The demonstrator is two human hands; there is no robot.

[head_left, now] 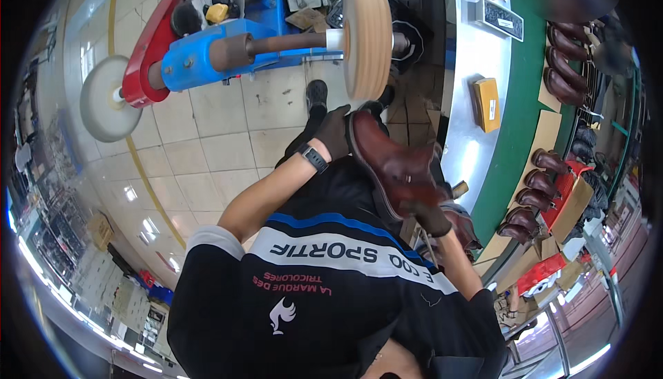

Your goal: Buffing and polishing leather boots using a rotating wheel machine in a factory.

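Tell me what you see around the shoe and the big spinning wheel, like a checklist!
Surface: pale tiled floor with a yellow line.
Job's things: reddish-brown boot, toe end close to the tan buffing wheel; contact cannot be told.
Clutter: yellow box on the steel bench; finished boots in rows on cardboard.
Grippers: left hand and right hand, both dark-gloved, grip the boot.
Cables: nothing seen.
Surroundings: blue and red polishing machine with a second, white wheel.
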